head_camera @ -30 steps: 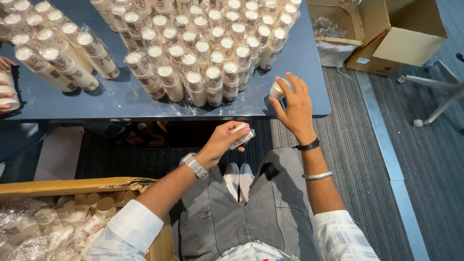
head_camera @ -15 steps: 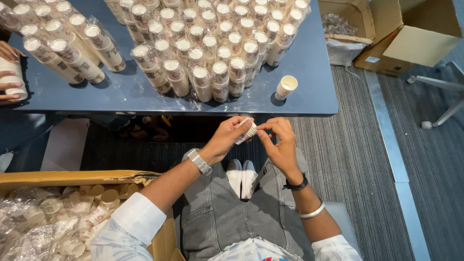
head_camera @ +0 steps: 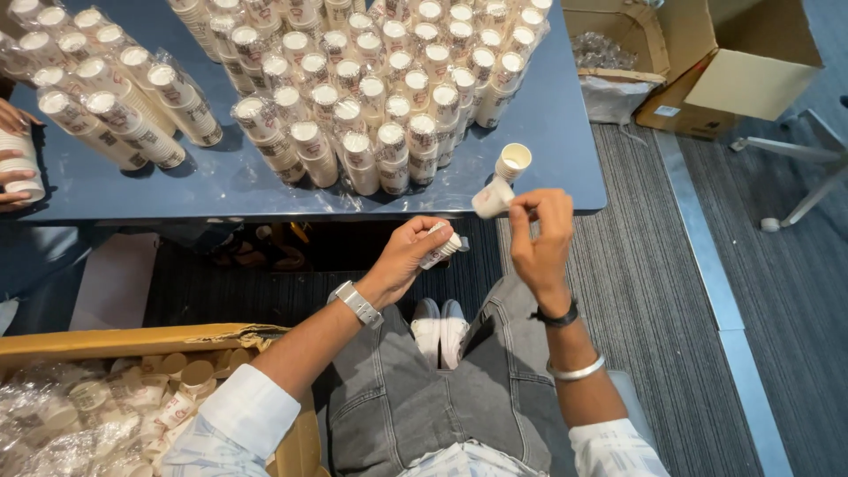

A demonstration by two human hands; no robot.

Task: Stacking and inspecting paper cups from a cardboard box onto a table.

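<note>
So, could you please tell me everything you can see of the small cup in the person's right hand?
The small cup is white, looks like paper, and carries faint printed markings too small to make out. The right hand pinches it between fingertips at its rim end, so it lies tilted, base pointing up and left. It hangs in the air just over the near edge of the blue table, right below a single upright cup standing there, apart from it.

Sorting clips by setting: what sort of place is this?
Probably an office or workroom used for packing: a blue table crowded with stacked small paper cups, open cardboard boxes, grey carpet flooring.
</note>
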